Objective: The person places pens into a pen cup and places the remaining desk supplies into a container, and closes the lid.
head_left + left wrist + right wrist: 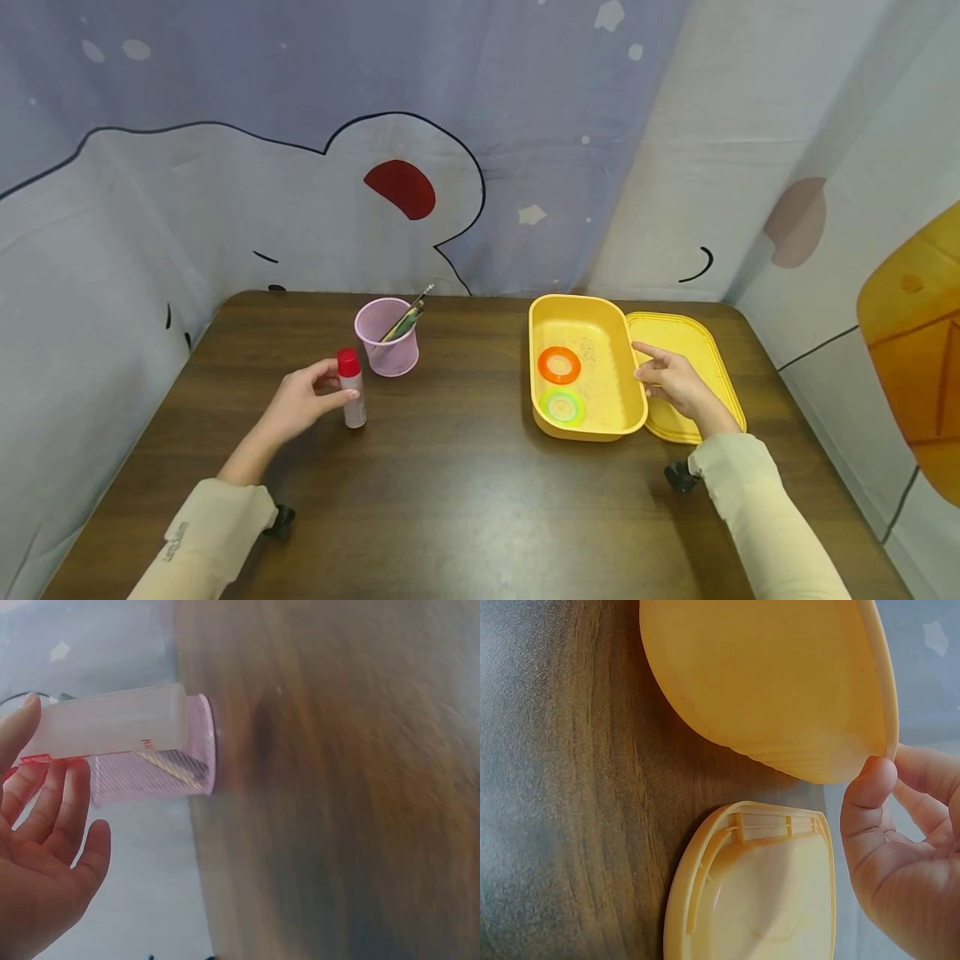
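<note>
My left hand (298, 406) holds a glue stick (355, 407) upright between thumb and fingers, its cap red and its body whitish. In the left wrist view the thumb lies along one side of the glue stick (120, 720) and the fingers are at the other. Just behind it stands a pink mesh pen cup (390, 354). On the right, my right hand (672, 383) pinches the side rim of a yellow plastic box (607, 371); the right wrist view shows the thumb on the outside of that box (772, 682). Inside lie an orange ring (559, 365) and a green ring (562, 406).
A yellow lid (693, 354) lies on the brown table (450, 475), right of the box and partly under my right hand. Several thin sticks or brushes (408, 321) lean in the pen cup. A printed curtain (525, 150) hangs behind the table's back edge.
</note>
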### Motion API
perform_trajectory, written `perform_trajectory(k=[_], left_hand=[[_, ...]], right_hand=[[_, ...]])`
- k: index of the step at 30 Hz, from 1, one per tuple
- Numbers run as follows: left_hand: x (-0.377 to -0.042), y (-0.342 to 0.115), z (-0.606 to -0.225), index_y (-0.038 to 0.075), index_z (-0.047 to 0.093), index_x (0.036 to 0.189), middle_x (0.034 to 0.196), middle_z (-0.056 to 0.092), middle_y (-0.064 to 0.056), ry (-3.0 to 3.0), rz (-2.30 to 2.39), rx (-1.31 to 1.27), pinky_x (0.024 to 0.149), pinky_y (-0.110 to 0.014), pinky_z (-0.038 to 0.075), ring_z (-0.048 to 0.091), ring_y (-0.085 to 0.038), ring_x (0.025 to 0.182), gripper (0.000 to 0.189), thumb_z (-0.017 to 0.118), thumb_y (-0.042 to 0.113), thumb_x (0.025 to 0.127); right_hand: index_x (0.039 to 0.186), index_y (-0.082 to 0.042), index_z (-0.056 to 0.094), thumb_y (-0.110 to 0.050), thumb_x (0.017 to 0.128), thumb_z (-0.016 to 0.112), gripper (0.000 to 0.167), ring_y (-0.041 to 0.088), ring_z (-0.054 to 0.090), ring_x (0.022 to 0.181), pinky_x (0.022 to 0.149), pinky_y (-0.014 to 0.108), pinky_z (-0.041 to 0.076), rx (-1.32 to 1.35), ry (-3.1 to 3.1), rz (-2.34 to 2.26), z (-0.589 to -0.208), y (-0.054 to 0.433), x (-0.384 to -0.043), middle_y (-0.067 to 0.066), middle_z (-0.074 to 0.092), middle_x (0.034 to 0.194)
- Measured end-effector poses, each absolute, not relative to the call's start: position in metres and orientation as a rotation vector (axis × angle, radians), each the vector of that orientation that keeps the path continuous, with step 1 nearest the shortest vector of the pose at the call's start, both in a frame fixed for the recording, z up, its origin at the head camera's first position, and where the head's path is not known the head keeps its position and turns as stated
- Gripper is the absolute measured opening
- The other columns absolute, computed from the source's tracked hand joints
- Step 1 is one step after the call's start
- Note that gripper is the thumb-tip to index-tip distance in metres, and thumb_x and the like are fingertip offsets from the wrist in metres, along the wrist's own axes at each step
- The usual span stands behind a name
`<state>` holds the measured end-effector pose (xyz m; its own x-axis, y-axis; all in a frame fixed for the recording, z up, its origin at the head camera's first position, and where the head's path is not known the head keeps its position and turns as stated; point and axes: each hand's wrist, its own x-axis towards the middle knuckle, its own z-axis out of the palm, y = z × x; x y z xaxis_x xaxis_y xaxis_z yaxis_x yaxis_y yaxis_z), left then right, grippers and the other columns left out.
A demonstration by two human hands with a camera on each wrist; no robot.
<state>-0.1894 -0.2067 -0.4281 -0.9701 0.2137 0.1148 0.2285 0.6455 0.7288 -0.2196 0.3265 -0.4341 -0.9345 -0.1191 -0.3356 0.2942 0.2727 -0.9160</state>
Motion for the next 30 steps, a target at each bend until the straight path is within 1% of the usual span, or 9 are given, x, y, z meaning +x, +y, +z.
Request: perform_trajectory(k=[7, 10, 14, 19, 22, 27, 30], left_hand=[[-0.192, -0.191, -0.42, 0.003, 0.058, 0.109, 0.101, 0.063, -0.015, -2.77, -1.331, -0.412, 0.078, -0.04, 0.05, 0.06, -0.026, 0.09, 0.042, 0.069, 0.025, 0.075], [-0.194, -0.184, -0.416, 0.005, 0.057, 0.11, 0.102, 0.063, -0.014, -2.755, -1.356, -0.425, 0.078, -0.04, 0.05, 0.06, -0.025, 0.089, 0.044, 0.07, 0.027, 0.075], [-0.199, -0.173, -0.409, 0.005, 0.057, 0.111, 0.103, 0.063, -0.013, -2.749, -1.382, -0.454, 0.077, -0.036, 0.051, 0.06, -0.023, 0.088, 0.045, 0.07, 0.027, 0.074], [-0.205, -0.157, -0.402, 0.001, 0.056, 0.112, 0.102, 0.063, -0.015, -2.737, -1.417, -0.522, 0.074, -0.027, 0.051, 0.06, -0.022, 0.085, 0.045, 0.07, 0.021, 0.074], [-0.21, -0.145, -0.401, -0.001, 0.057, 0.109, 0.098, 0.064, -0.016, -2.705, -1.467, -0.562, 0.072, -0.023, 0.051, 0.061, -0.02, 0.081, 0.043, 0.071, 0.017, 0.073], [-0.217, -0.124, -0.4, -0.005, 0.058, 0.105, 0.095, 0.064, -0.018, -2.63, -1.591, -0.643, 0.071, -0.023, 0.051, 0.061, -0.015, 0.079, 0.039, 0.072, 0.01, 0.072], [-0.22, -0.113, -0.399, -0.005, 0.058, 0.105, 0.095, 0.064, -0.018, -2.615, -1.62, -0.67, 0.071, -0.025, 0.052, 0.062, -0.015, 0.078, 0.039, 0.071, 0.01, 0.072]], right_hand=[[0.141, -0.006, 0.019, -0.001, 0.086, 0.049, 0.062, 0.006, 0.045, 0.059, 0.055, 0.02, 0.046, 0.16, 2.209, -1.709, -0.434, 0.328, -0.219, -0.005, 0.05, 0.077], [0.141, -0.006, 0.019, -0.001, 0.086, 0.049, 0.062, 0.005, 0.045, 0.059, 0.055, 0.02, 0.046, 0.161, 2.208, -1.712, -0.434, 0.328, -0.219, -0.005, 0.05, 0.078], [0.141, -0.006, 0.019, -0.001, 0.086, 0.05, 0.062, 0.005, 0.044, 0.057, 0.054, 0.019, 0.045, 0.15, 2.194, -1.729, -0.435, 0.327, -0.219, -0.004, 0.05, 0.077], [0.141, -0.006, 0.02, 0.0, 0.086, 0.049, 0.062, 0.005, 0.044, 0.057, 0.053, 0.019, 0.044, 0.155, 2.189, -1.736, -0.436, 0.327, -0.22, -0.004, 0.049, 0.076], [0.141, -0.005, 0.02, 0.0, 0.086, 0.048, 0.061, 0.005, 0.044, 0.058, 0.054, 0.019, 0.045, 0.159, 2.197, -1.726, -0.435, 0.327, -0.22, -0.004, 0.05, 0.077], [0.141, -0.006, 0.02, 0.0, 0.086, 0.048, 0.061, 0.006, 0.044, 0.058, 0.054, 0.019, 0.045, 0.167, 2.199, -1.72, -0.435, 0.327, -0.221, -0.004, 0.05, 0.077], [0.14, -0.006, 0.02, 0.001, 0.086, 0.048, 0.062, 0.006, 0.044, 0.058, 0.053, 0.019, 0.045, 0.169, 2.2, -1.722, -0.436, 0.327, -0.221, -0.004, 0.05, 0.076]])
